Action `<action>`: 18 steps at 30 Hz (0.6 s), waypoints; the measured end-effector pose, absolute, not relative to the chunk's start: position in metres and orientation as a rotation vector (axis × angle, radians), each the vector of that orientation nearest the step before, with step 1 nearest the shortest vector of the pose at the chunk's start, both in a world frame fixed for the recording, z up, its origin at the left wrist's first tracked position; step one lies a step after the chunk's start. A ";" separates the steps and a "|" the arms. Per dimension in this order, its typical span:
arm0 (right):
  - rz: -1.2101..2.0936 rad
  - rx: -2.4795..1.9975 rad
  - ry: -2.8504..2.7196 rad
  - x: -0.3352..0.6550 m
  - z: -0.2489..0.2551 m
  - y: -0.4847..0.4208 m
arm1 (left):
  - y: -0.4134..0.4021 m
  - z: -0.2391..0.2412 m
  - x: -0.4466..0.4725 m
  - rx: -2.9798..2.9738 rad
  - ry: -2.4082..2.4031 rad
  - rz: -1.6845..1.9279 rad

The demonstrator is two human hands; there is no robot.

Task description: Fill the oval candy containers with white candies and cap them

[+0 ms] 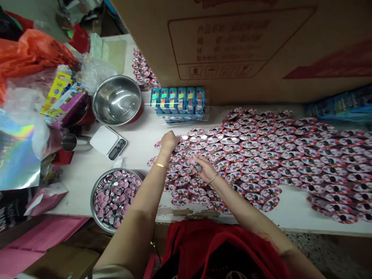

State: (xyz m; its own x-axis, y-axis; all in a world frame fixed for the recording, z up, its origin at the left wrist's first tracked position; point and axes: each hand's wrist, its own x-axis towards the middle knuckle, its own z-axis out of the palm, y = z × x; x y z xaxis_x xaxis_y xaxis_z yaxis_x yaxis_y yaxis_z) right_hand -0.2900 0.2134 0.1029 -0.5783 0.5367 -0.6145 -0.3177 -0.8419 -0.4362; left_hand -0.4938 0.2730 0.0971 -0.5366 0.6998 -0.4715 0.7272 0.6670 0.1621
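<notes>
Rows of overlapping oval printed cards (pixel 261 155) cover the white table (pixel 87 174). My left hand (pixel 169 141) rests palm down at the left end of the rows, fingers curled onto a card. My right hand (pixel 203 167) lies palm up over the cards and holds a few small round metal pieces in its curled fingers. A metal bowl of pink and silver round pieces (pixel 116 195) sits by my left forearm at the table's front edge.
An empty steel bowl (pixel 117 99), a small white digital scale (pixel 108 142), a pack of blue boxes (pixel 178 101) and a big cardboard carton (pixel 247 46) stand behind. Bags, toy boxes and holographic foil (pixel 16 155) crowd the left.
</notes>
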 end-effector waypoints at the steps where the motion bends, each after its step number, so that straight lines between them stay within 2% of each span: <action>1: 2.405 -1.062 -0.381 -0.291 0.102 0.213 | 0.274 0.096 -0.496 1.096 2.369 -0.114; 8: 2.417 -1.014 -0.391 -0.298 0.102 0.220 | 0.273 0.102 -0.492 1.154 2.412 -0.200; 11: 2.405 -0.978 -0.407 -0.295 0.105 0.223 | 0.256 0.115 -0.481 1.344 2.437 0.046; 14: 2.385 -0.942 -0.413 -0.292 0.106 0.223 | 0.225 0.127 -0.466 1.524 2.057 0.414; 16: 2.375 -0.936 -0.408 -0.292 0.104 0.220 | 0.201 0.130 -0.454 1.507 1.777 0.533; 18: 2.387 -0.944 -0.400 -0.295 0.101 0.215 | 0.183 0.128 -0.443 1.393 1.726 0.596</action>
State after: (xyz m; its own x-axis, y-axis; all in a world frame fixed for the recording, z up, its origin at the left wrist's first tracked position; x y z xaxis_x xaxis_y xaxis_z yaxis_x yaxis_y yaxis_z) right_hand -0.2947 0.2149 0.1005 -0.6106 0.5796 -0.5397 -0.3719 -0.8115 -0.4507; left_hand -0.4429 0.1826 0.1278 -0.0517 0.9524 -0.3006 0.5642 0.2762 0.7780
